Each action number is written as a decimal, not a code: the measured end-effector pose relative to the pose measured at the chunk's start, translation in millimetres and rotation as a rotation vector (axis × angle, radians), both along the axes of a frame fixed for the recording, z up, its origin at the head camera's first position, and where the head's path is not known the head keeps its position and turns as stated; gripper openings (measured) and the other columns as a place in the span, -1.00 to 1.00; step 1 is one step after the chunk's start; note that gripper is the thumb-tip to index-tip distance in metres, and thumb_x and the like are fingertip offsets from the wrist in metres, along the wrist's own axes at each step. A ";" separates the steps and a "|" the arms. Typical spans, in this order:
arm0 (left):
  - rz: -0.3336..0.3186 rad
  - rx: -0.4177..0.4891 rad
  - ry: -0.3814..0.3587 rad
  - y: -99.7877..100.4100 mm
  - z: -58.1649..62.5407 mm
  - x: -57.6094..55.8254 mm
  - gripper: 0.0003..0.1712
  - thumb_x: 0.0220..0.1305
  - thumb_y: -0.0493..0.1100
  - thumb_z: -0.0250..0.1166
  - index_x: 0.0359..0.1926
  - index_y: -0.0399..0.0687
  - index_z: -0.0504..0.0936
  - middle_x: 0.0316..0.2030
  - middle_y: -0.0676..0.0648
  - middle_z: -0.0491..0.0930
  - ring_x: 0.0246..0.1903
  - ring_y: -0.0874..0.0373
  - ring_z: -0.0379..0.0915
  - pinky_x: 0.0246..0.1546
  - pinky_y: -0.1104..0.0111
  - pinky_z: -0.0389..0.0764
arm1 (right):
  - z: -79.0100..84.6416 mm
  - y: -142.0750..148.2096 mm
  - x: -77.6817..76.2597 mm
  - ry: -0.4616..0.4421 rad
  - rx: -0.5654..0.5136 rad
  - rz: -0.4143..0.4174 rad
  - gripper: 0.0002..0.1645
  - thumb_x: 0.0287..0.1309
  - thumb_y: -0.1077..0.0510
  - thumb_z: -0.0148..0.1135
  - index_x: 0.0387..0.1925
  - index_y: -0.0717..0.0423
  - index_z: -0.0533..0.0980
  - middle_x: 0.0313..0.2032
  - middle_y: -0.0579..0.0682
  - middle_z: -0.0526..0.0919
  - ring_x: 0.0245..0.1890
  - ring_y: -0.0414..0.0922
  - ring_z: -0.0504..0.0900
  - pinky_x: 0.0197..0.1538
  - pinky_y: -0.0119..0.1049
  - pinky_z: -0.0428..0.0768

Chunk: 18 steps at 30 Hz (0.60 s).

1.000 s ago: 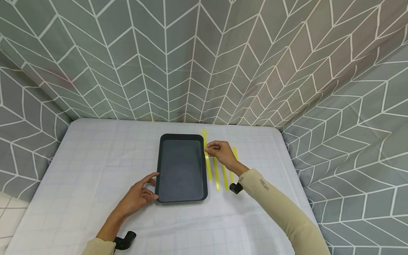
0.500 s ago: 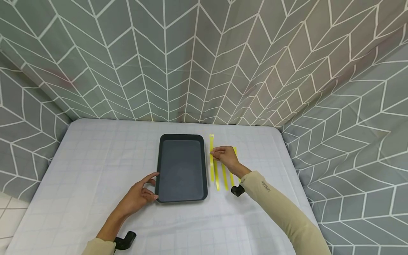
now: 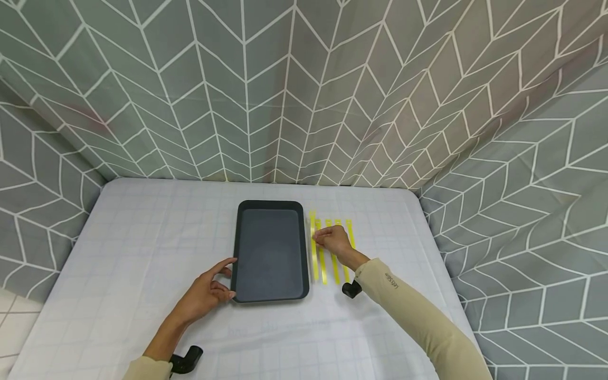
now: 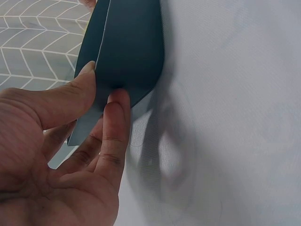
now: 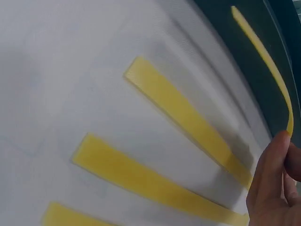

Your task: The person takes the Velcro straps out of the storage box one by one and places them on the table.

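Observation:
A dark grey baking tray (image 3: 271, 253) lies on the white-covered table. My left hand (image 3: 206, 293) holds its left edge near the front corner; in the left wrist view the thumb (image 4: 87, 70) is at the rim, and a fingertip (image 4: 118, 99) meets the outer wall. Just right of the tray, my right hand (image 3: 336, 243) pinches a thin yellow strip (image 3: 314, 264). That yellow strip (image 5: 268, 59) curves edge-on in front of the tray in the right wrist view. Several more yellow strips (image 3: 335, 272) lie side by side under and around the right hand, partly hidden by it.
A white cloth (image 3: 142, 253) with faint lines covers the table. Grey curtains (image 3: 271, 105) with a white chevron pattern hang behind it and at both sides. A black wrist mount (image 3: 187, 360) sticks out beside the left wrist, another black mount (image 3: 351, 288) by the right.
The right hand, pinching the yellow strip, shifts a little right from the tray's edge, then comes down towards the person. Left hand and tray stay where they were.

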<state>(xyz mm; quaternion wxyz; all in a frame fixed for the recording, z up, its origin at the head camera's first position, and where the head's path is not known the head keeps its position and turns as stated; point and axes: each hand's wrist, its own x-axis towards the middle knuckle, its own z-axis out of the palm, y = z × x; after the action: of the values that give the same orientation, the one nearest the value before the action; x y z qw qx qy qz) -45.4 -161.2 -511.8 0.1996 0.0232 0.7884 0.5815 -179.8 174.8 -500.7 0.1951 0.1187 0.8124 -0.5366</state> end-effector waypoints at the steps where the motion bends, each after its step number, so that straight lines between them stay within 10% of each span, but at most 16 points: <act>1: 0.003 0.003 -0.001 0.1 0.2 0.0 0.00 0.10 -0.45 0.43 0.52 -0.08 0.18 0.18 -0.35 0.36 -0.26 0.08 0.63 -0.36 0.39 0.58 | -0.2 -0.3 0.6 -0.006 0.014 0.001 -0.80 0.27 0.34 0.26 -0.11 0.38 0.65 0.00 0.25 0.69 -0.20 -0.11 0.74 -0.08 -0.30 0.69; 18: 0.007 -0.007 -0.007 1.3 -0.7 -0.3 0.00 0.11 -0.46 0.42 0.53 -0.07 0.17 0.19 -0.34 0.35 -0.26 0.08 0.62 -0.37 0.40 0.57 | -7.4 -7.4 7.3 0.039 0.142 0.058 -0.85 0.19 0.34 0.34 -0.23 0.38 0.70 -0.15 0.26 0.75 -0.30 -0.04 0.79 -0.21 -0.30 0.72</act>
<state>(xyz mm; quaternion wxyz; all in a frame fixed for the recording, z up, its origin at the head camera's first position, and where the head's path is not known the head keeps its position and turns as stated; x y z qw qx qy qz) -45.7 -159.9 -512.5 0.2006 0.0176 0.7898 0.5793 -172.6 167.4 -508.2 0.1857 0.0983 0.8552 -0.4738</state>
